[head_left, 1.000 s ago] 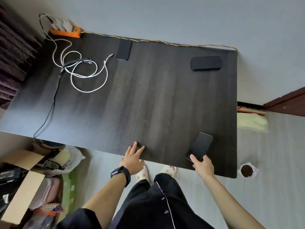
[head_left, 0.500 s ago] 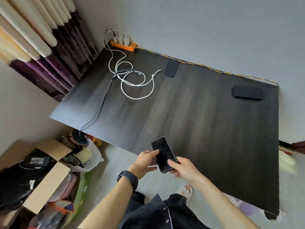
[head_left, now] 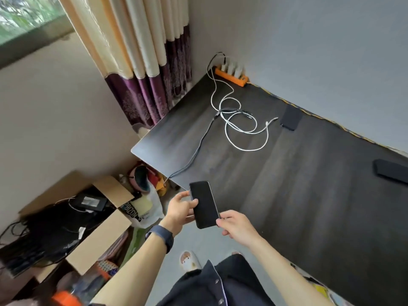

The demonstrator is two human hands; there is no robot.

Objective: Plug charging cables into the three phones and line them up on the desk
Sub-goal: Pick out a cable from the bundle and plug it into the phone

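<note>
Both hands held the black phone (head_left: 204,204), left hand (head_left: 180,209) and right hand (head_left: 237,227) fingers clamped on its edges. It looked hard, smooth and slippery.

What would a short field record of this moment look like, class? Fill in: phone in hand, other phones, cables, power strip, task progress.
phone in hand: black phone, screen up, held by left hand and right hand at the desk near edge
other phones: phone by the wall; phone at the right edge; both flat on desk
cables: white cable and dark cable, loose, none plugged into a phone
power strip: orange strip, far corner
task progress: no phone connected yet
</note>
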